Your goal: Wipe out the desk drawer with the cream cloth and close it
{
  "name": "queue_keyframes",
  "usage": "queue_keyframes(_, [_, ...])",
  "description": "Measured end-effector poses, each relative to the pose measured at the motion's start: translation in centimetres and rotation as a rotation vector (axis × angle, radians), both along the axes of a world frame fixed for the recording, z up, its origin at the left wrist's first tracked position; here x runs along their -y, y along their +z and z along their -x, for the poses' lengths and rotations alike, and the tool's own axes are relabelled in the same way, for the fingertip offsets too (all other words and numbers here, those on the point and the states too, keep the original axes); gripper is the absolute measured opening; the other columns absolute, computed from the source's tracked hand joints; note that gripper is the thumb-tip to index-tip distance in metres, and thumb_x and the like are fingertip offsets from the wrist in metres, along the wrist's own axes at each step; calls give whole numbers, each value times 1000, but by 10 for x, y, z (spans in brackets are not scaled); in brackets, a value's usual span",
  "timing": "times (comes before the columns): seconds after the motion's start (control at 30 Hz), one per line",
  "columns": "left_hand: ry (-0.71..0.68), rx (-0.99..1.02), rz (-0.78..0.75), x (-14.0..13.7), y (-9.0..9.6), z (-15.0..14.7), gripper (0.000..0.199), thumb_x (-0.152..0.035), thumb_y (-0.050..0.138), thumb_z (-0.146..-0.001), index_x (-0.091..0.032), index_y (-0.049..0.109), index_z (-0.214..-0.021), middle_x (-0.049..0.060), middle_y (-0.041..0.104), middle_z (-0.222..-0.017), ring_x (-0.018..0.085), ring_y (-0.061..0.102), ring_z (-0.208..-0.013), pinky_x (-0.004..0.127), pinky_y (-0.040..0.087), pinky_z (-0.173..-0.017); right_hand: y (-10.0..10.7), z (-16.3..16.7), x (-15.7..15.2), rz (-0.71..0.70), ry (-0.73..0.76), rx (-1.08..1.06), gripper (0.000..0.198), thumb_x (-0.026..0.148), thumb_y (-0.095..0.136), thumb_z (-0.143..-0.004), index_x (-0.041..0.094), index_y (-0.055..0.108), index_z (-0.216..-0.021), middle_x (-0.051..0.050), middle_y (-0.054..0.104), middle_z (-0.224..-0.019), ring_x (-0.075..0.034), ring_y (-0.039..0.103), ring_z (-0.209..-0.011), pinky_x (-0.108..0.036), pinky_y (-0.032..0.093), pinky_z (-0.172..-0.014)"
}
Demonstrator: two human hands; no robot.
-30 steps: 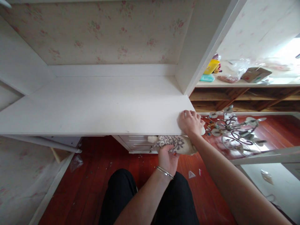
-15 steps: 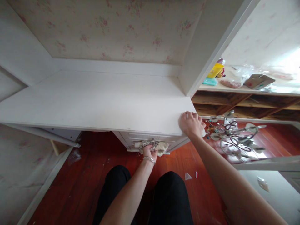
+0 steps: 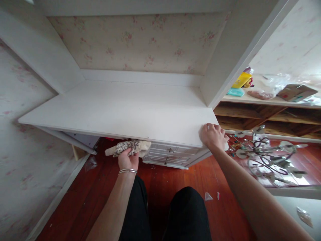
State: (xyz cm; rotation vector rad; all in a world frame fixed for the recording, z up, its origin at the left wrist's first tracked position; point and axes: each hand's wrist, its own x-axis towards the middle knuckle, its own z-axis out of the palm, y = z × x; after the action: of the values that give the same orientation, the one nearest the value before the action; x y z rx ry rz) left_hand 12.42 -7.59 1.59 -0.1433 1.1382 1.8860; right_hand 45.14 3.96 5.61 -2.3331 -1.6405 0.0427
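Observation:
A bunched cream cloth point(image 3: 142, 146) with a dark pattern is gripped in my left hand point(image 3: 128, 159), just under the front edge of the white desk point(image 3: 140, 108). The cloth lies beside the top left of the drawer front point(image 3: 180, 150), which has small metal knobs. My right hand point(image 3: 214, 135) rests on the right front corner of the desktop, fingers bent over it. A pale bit of something point(image 3: 226, 146) shows under that hand's outer side; I cannot make out what it is.
A chandelier point(image 3: 271, 154) with curved arms lies on the floor at the right. Behind it, a low wooden shelf unit point(image 3: 238, 110) carries a yellow item point(image 3: 242, 80), a cardboard box point(image 3: 297, 92) and plastic bags. Small scraps point(image 3: 208, 196) lie on the red wooden floor point(image 3: 160, 187).
My left hand has moved the cloth up and left, from low on the drawer front to under the desk's edge. My right hand stays on the corner. The view has shifted slightly.

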Motion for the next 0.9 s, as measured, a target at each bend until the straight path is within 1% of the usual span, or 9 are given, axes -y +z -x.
queue_keyframes(0.13, [145, -305, -121, 15, 46, 16, 48, -3, 52, -67, -24, 56, -110, 0, 65, -99, 15, 65, -93, 34, 55, -84, 0, 0, 0, -3, -4, 6, 53, 49, 19, -95, 27, 60, -119, -13, 53, -124, -34, 44, -115, -56, 34, -93])
queue_keyframes(0.2, [237, -595, -188, 16, 64, 16, 51, -7, 56, -69, -28, 54, -116, -1, 64, -108, 16, 63, -101, 39, 53, -90, -1, -1, 1, -7, -3, 5, 53, 49, 19, -95, 27, 60, -119, -13, 53, -124, -34, 44, -114, -57, 34, -93])
queue_keyframes(0.3, [314, -1142, -117, 2, 82, 12, 41, -15, 59, -75, -25, 58, -115, 2, 64, -115, 20, 58, -112, 41, 45, -102, 0, -1, 2, -13, 7, 4, 53, 49, 19, -95, 27, 60, -118, -13, 53, -125, -34, 44, -115, -57, 34, -92])
queue_keyframes(0.37, [216, -1515, -54, -17, 86, 9, 41, -15, 54, -79, -21, 59, -119, 6, 62, -121, 21, 53, -120, 38, 39, -107, 1, -1, 3, -11, 8, 5, 52, 49, 19, -95, 27, 61, -118, -12, 54, -125, -34, 45, -115, -57, 35, -92])
queue_keyframes(0.47, [-169, -1979, -28, -54, 80, 3, 60, -8, 44, -81, -21, 44, -139, 8, 48, -142, 21, 42, -132, 38, 35, -110, 3, 0, 4, -9, 6, 7, 51, 48, 20, -95, 27, 61, -118, -12, 54, -125, -33, 45, -115, -56, 34, -92])
queue_keyframes(0.53, [-487, -2186, 83, -78, 69, -4, 66, -7, 42, -81, -28, 39, -144, 5, 39, -149, 25, 36, -136, 47, 31, -111, 4, 1, 5, -12, 4, 6, 51, 48, 20, -95, 27, 61, -118, -12, 54, -125, -33, 45, -115, -56, 34, -92])
queue_keyframes(0.6, [-690, -2294, 227, -97, 56, -12, 63, -11, 42, -82, -34, 43, -141, 2, 37, -151, 31, 32, -138, 58, 25, -110, 4, 1, 5, -19, 1, 8, 50, 47, 20, -95, 28, 60, -118, -12, 55, -124, -33, 45, -115, -56, 34, -92])
queue_keyframes(0.77, [-812, -2348, 344, -125, 46, -23, 61, -20, 44, -83, -38, 41, -141, 1, 36, -151, 36, 29, -137, 65, 18, -107, 4, 1, 5, -30, -2, 10, 49, 47, 20, -95, 30, 60, -119, -10, 55, -125, -32, 45, -114, -56, 35, -92])
queue_keyframes(0.9, [-823, -2324, 212, -127, 55, -13, 66, -18, 47, -78, -31, 40, -143, 3, 26, -156, 30, 28, -139, 52, 24, -112, 3, 1, 5, -22, 6, 9, 51, 46, 18, -96, 28, 60, -120, -11, 53, -126, -32, 44, -116, -56, 34, -92])
